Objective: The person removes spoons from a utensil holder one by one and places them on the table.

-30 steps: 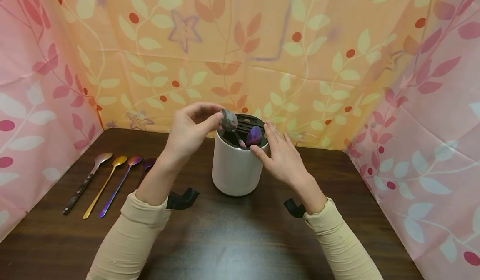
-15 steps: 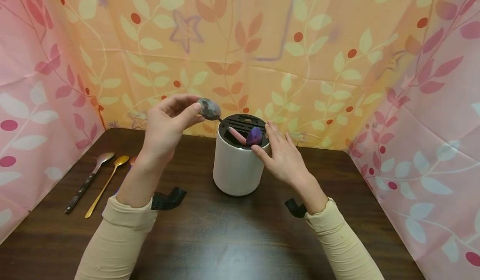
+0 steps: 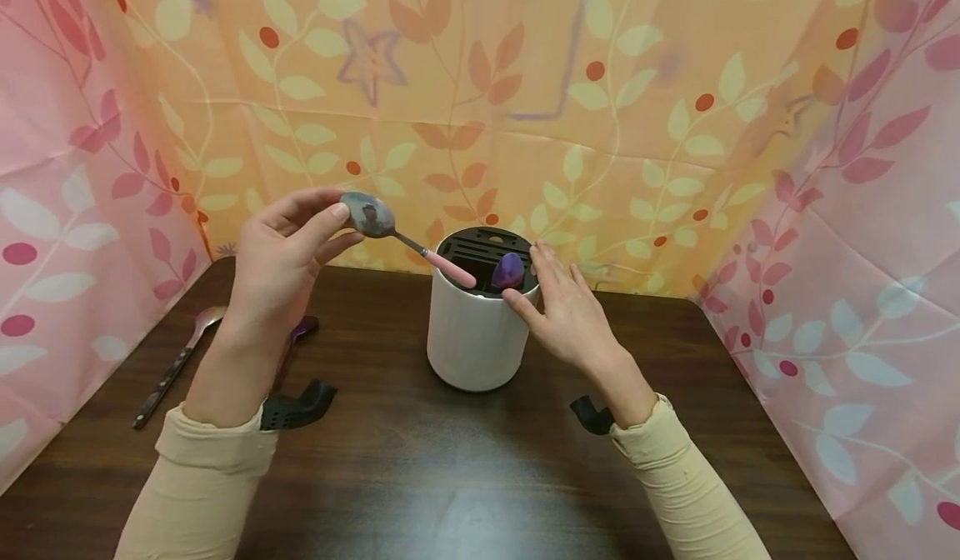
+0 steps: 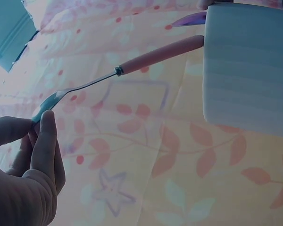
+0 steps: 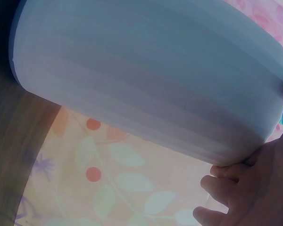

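Observation:
A spoon with a pink handle (image 3: pixel 450 268) is held by its silver bowl in my left hand (image 3: pixel 281 252), pinched between thumb and fingers. Its handle slants down to the right, the end at the rim of a white cylindrical utensil holder (image 3: pixel 477 339) with a black slotted top. In the left wrist view the pink handle (image 4: pixel 160 54) reaches toward the white holder (image 4: pixel 247 70). A purple spoon bowl (image 3: pixel 508 271) sticks up from the holder's top. My right hand (image 3: pixel 566 310) rests with extended fingers against the holder's right rim, also seen in the right wrist view against its wall (image 5: pixel 151 80).
On the dark wooden table (image 3: pixel 465 477), a spoon with a dark speckled handle (image 3: pixel 168 381) lies at the left. A dark purple spoon (image 3: pixel 298 331) lies partly behind my left wrist. Floral cloth (image 3: pixel 480 85) encloses the back and sides.
My left hand has moved left, away from the holder, drawing the pink-handled spoon out until its whole handle shows. The right hand stays at the rim.

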Demonstrator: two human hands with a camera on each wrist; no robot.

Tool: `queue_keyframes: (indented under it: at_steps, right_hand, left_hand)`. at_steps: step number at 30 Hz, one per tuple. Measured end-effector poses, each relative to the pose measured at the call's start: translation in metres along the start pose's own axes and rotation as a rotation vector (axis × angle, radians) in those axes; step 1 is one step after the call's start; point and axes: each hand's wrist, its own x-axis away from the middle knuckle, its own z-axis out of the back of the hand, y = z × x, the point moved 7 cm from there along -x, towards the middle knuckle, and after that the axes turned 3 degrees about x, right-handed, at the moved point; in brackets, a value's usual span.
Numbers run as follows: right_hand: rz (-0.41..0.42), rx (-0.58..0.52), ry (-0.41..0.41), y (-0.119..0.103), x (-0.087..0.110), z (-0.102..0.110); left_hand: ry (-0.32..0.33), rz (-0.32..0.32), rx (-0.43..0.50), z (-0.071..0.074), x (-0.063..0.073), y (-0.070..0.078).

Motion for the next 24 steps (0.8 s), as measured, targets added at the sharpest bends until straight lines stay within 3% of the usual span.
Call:
queue_keyframes:
  at_steps: [5,11,18,24]
  right_hand:
    - [0.002,0.000,-0.004,-0.001,0.000,0.001]
    - [-0.001,0.001,0.000,-0.001,-0.001,0.002]
    - [0.003,0.000,-0.001,-0.001,-0.001,0.001]
    - [0.002,-0.005,-0.004,0.000,-0.001,0.000]
  left_hand:
    - [-0.020,-0.006,0.083,0.011,0.003,0.003]
    - [-0.032,-0.002,0.052,0.022,0.007,0.003]
    - [-0.079,0.059,-0.002,0.033,0.012,-0.013]
    - [-0.111,0.157,-0.072,0.043,0.016,-0.033]
